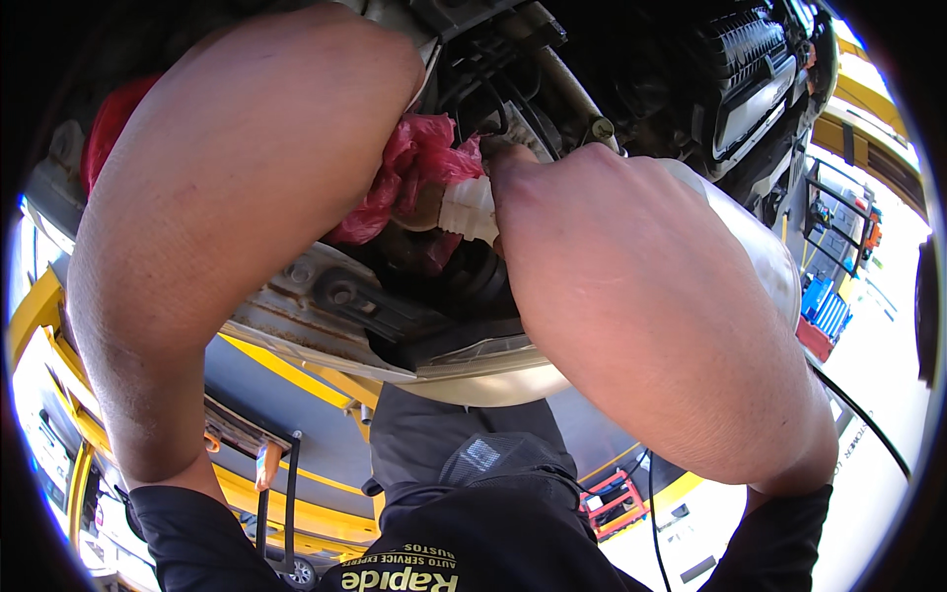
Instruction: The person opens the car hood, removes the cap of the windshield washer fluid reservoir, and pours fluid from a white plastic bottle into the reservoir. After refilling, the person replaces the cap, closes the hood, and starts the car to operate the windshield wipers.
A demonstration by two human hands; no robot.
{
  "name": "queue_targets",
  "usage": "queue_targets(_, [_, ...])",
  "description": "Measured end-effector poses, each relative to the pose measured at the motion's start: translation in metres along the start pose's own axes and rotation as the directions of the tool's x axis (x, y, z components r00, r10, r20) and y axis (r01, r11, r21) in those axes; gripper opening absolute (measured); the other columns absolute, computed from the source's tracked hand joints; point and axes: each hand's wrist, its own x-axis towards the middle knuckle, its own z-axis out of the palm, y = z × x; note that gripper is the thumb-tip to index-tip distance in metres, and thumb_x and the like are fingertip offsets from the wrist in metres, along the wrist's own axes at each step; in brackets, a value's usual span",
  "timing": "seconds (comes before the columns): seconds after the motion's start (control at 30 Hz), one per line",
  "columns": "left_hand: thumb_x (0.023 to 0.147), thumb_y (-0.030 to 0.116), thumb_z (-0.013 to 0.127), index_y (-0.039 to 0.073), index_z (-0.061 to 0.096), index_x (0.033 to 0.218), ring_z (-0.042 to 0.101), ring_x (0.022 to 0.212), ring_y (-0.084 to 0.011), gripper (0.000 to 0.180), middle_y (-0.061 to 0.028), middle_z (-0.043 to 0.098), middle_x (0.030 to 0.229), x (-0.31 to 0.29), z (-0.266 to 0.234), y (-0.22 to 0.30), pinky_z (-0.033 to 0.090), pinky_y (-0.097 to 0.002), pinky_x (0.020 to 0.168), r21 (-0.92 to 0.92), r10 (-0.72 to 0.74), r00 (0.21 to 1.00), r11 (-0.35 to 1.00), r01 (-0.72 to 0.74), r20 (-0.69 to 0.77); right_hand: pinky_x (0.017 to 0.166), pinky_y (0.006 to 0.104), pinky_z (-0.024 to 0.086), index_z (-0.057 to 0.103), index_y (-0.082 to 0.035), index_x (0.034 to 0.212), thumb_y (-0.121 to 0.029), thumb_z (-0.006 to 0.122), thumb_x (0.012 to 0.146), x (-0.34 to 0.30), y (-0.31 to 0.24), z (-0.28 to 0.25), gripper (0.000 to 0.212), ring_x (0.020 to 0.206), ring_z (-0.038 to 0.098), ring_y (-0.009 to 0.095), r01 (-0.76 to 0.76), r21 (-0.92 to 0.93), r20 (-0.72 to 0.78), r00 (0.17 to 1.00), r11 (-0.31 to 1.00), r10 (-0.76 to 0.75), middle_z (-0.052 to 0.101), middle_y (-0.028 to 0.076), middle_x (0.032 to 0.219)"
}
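My left forearm (266,168) reaches up across the left side into the engine bay. My left hand is hidden behind it and the crumpled red plastic bag (419,158). Beside the bag is a white ribbed plastic part (467,209), with a tan-brown piece (419,207) at its left end; what that piece is, I cannot tell. My right hand (582,197) is closed at the right end of the white part. Its fingers curl down and are partly hidden by the back of the hand.
A metal pipe (577,94) and dark hoses lie beyond my hands. The vehicle's front edge (483,380) curves between my body and the engine bay. A black cable (873,429) hangs at the right. Yellow lift beams (286,380) and a red rack (614,503) stand below.
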Motion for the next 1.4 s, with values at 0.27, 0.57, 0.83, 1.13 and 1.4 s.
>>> queue_targets(0.27, [0.075,0.004,0.068,0.0,0.065,0.092,0.063,0.098,-0.0359,0.017,-0.0145,0.061,0.095,0.0,0.001,0.0,0.049,-0.0476,0.085,0.034,0.002,0.999,0.999,-0.003,0.032,0.066,0.0504,0.053,0.062,-0.001,0.106,-0.016,0.072,0.092,0.001,0.005,0.01,0.023,0.073,0.069,0.042,-0.007,-0.039,-0.015,1.0,0.999,0.006,0.068,0.021,0.076])
queue_targets(0.57, [0.076,0.003,0.068,0.001,0.066,0.094,0.063,0.098,-0.0365,0.019,-0.0143,0.061,0.096,0.001,0.009,-0.012,0.05,-0.0486,0.083,-0.028,0.02,1.0,0.999,-0.021,-0.013,0.064,0.0489,0.05,0.057,-0.003,0.101,-0.013,0.075,0.089,-0.022,0.012,-0.023,0.023,0.072,0.066,0.042,-0.115,0.213,0.03,0.993,0.97,0.112,0.064,0.02,0.077])
queue_targets(0.83, [0.079,0.007,0.069,0.004,0.069,0.099,0.064,0.096,-0.0372,0.02,-0.0157,0.064,0.097,0.005,-0.001,0.001,0.051,-0.0477,0.084,0.045,0.087,0.988,0.996,-0.082,-0.131,0.066,0.0381,0.049,0.056,0.002,0.102,-0.016,0.077,0.085,-0.059,0.057,-0.05,0.033,0.07,0.064,0.025,-0.005,0.518,-0.056,0.998,0.855,0.039,0.06,0.011,0.077])
queue_targets(1.13, [0.079,0.006,0.07,0.002,0.066,0.093,0.064,0.088,-0.0369,0.015,-0.0137,0.062,0.095,0.007,-0.001,-0.002,0.049,-0.0475,0.077,-0.078,-0.05,0.996,0.995,0.056,0.076,0.072,0.0305,0.052,0.057,0.008,0.126,-0.032,0.077,0.094,-0.096,0.118,-0.058,0.055,0.073,0.057,0.015,0.087,0.555,-0.202,0.979,0.827,0.033,0.065,0.005,0.084])
queue_targets(1.4, [0.079,0.004,0.069,0.002,0.067,0.094,0.065,0.087,-0.0361,0.015,-0.0137,0.062,0.094,0.004,0.005,-0.004,0.049,-0.0465,0.076,-0.068,-0.027,1.0,0.997,0.027,0.01,0.073,0.0289,0.052,0.054,0.01,0.135,-0.034,0.076,0.095,-0.179,0.112,-0.036,0.064,0.074,0.054,0.014,-0.237,0.704,-0.278,0.776,0.67,0.566,0.062,0.005,0.087])
